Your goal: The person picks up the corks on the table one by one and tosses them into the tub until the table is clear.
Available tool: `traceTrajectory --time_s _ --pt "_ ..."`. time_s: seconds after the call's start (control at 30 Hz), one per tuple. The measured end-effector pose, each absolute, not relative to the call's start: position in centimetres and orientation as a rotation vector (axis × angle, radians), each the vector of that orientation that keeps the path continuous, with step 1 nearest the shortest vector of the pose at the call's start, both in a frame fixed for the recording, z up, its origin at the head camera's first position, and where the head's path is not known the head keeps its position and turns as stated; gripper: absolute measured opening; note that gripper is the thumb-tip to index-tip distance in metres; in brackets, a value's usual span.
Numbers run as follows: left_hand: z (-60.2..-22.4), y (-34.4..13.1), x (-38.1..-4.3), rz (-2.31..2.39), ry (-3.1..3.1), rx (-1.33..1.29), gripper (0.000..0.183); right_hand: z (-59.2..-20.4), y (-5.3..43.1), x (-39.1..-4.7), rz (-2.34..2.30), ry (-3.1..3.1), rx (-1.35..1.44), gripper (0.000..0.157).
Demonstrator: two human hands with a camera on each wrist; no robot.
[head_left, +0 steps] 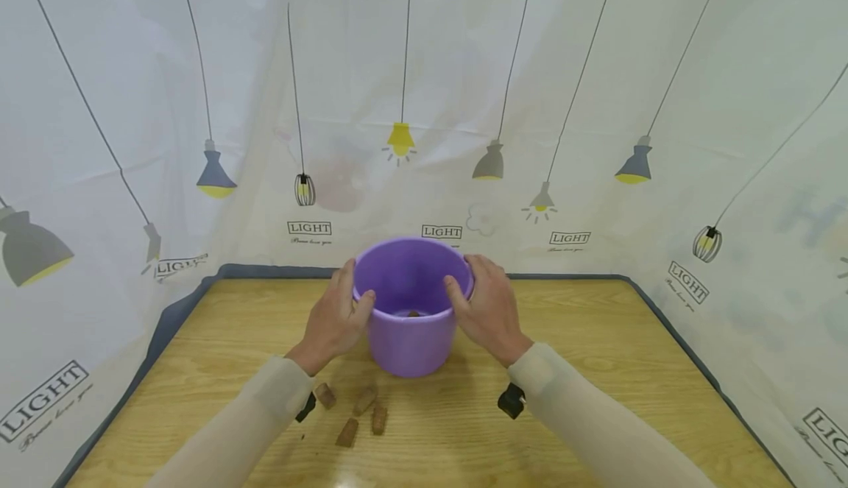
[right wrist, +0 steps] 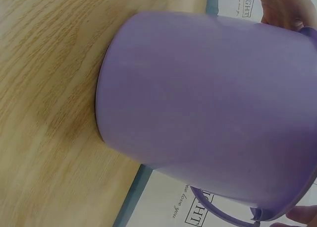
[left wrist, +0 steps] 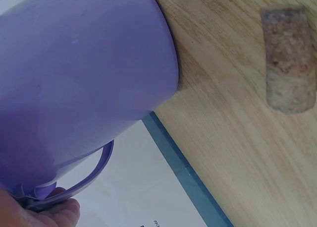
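Observation:
A purple bucket [head_left: 411, 344] stands upright on the wooden table, its open mouth facing up. My left hand [head_left: 336, 316] grips the rim on the left, thumb over the edge, fingers outside. On the opposite side, my right hand [head_left: 489, 310] holds the rim the same way. The bucket's handle [left wrist: 101, 162] hangs down beside the left fingers in the left wrist view. Inside the bucket, a small brown piece [head_left: 414, 314] shows, mostly hidden by the near wall. Several brown cork-like pieces [head_left: 365, 400] lie in front of the bucket; one cork-like piece [left wrist: 290, 63] appears close up.
White sheeting [head_left: 371, 61] printed with hanging lamps walls in the back and sides. A dark blue-grey border [head_left: 570, 277] runs along the edges of the table [head_left: 596, 355]. Dark wrist-worn devices [head_left: 511, 401] sit beneath the light sleeves.

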State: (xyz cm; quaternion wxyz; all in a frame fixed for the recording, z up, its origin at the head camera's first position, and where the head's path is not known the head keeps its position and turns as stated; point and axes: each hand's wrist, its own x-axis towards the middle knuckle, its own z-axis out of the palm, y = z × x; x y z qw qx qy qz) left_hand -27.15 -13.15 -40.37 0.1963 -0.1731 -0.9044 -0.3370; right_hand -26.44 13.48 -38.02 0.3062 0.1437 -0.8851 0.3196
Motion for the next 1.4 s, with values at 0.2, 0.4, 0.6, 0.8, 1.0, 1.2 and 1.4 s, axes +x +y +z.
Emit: traceTrajectory --time_s 0.2,0.4,0.6,0.8,1.0,1.2,1.4 --pt "-40.4 -13.1 -27.2 -0.946 -2.534 -0.487 0.073 -38.3 13.8 -26.7 0.872 -2.376 0.321 0.055" --pt "-40.4 -13.2 -27.2 -0.95 -2.535 -0.484 0.073 -38.6 14.0 -26.9 0.898 -2.384 0.298 0.056" --pt "-40.4 -13.2 -27.2 -0.961 -2.54 -0.482 0.073 -38.8 14.2 -27.3 1.012 -2.405 0.289 0.055" --pt "-40.4 -13.1 -27.2 -0.964 -2.53 -0.489 0.073 -38.9 14.4 -27.7 1.179 -2.403 0.309 0.051" --pt "-40.3 -13.2 -27.2 -0.951 -2.533 -0.487 0.073 -39.1 14.3 -28.2 1.294 -2.385 0.29 0.05" --pt "-40.3 -13.1 -27.3 -0.952 -2.539 -0.489 0.073 -39.2 14.3 -28.6 1.325 -2.387 0.288 0.05" --pt "-40.3 -13.2 -27.3 -0.944 -2.54 -0.488 0.072 -39.3 14.4 -28.7 1.355 -2.416 0.307 0.05"
